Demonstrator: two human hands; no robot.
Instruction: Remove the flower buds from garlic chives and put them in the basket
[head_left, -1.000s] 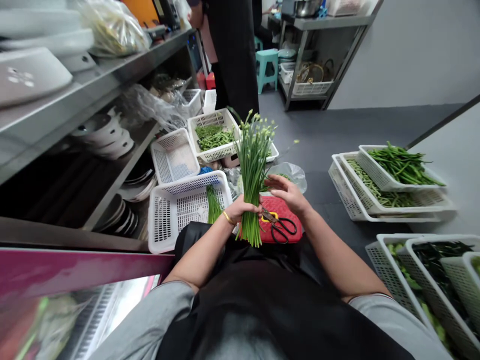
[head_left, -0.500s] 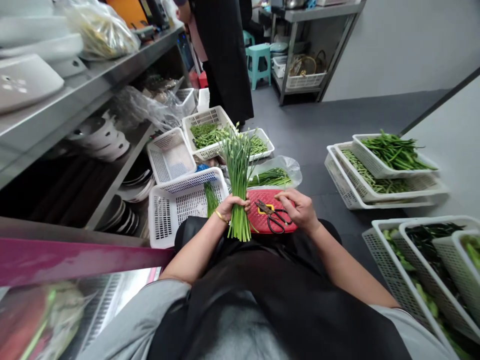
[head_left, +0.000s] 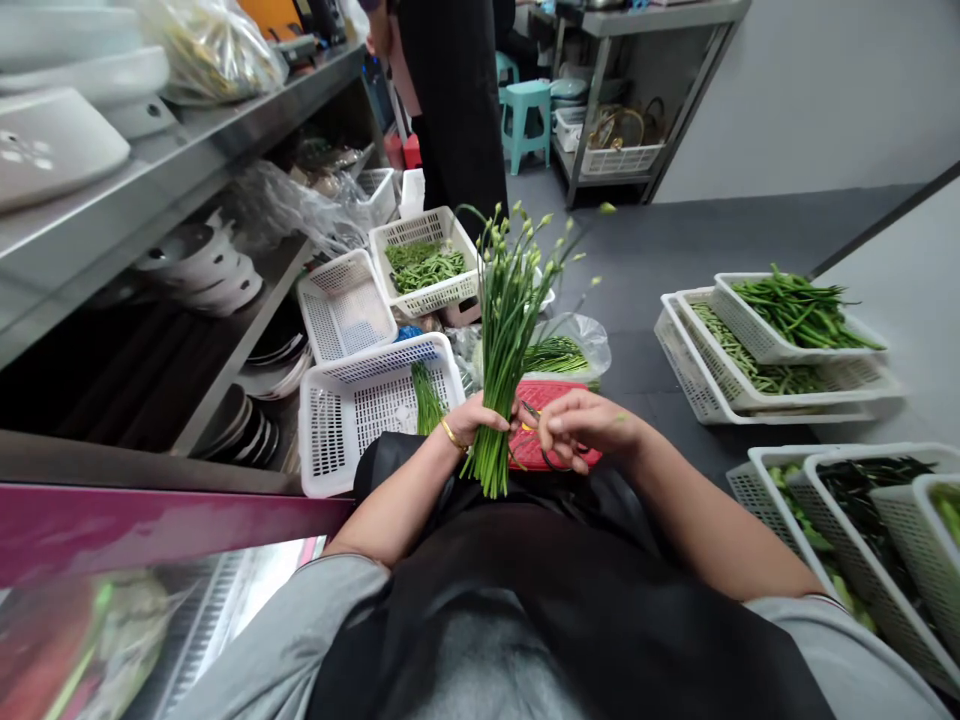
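Note:
My left hand (head_left: 480,420), with a gold bangle at the wrist, is closed around the lower part of a bunch of flowering chives (head_left: 506,320). The bunch stands upright, buds at the top and cut ends below the fist, its top leaning right and fanned out. Close by on the right is my right hand (head_left: 581,428), fingers curled in; whatever they pinch is too small to make out. Behind that hand lies a red woven-pattern lid or seat (head_left: 551,395). Black-handled scissors (head_left: 531,411) rest on it, mostly hidden by the right hand.
Left of the bunch, a white basket (head_left: 326,425) holds a few chives (head_left: 427,398). Beyond are another basket (head_left: 346,300), a basket of green beans (head_left: 427,290) and bagged chives (head_left: 555,355). Stacked vegetable baskets (head_left: 757,395) stand right. A person in a black apron (head_left: 461,110) stands ahead.
My right hand has moved left and down towards the bunch, now covering most of the scissors. The chives have shifted right, and their tops have spread and tilted right.

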